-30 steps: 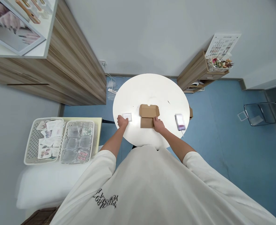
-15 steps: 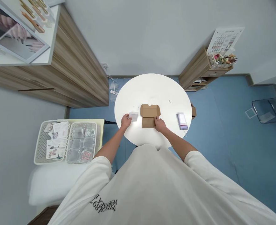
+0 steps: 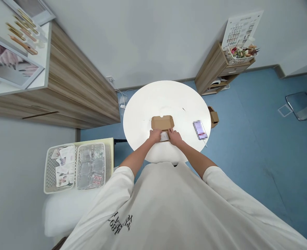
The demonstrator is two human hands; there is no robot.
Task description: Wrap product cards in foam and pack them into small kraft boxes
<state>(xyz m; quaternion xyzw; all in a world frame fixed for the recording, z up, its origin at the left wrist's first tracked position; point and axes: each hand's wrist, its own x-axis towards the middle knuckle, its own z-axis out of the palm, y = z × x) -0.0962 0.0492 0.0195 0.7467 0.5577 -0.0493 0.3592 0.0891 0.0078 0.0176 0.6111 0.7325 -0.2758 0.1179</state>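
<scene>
An open brown cardboard box (image 3: pixel 162 123) lies on the round white table, its lid flap folded back toward the wall. Inside its near half is a small pale flat case (image 3: pixel 164 136), partly covered by my fingers. My left hand (image 3: pixel 156 135) is closed on the left edge of this case, down in the box. At the box's right side, my right hand (image 3: pixel 175 136) pinches the cardboard wall. The fingertips of both hands are partly hidden, and what is in the case is too small to make out.
On the table's right side lies a blurred-out phone-like item (image 3: pixel 200 130) with a white cable. A small dark sliver (image 3: pixel 184 109) is near the far side. White baskets (image 3: pixel 61 168) with packets and clear trays stand at the left. Another cardboard box (image 3: pixel 213 116) sits beyond the table's right edge.
My left hand has picked up the pale case from the table's left and carried it right into the cardboard box. My right hand has stayed at the box's right side.
</scene>
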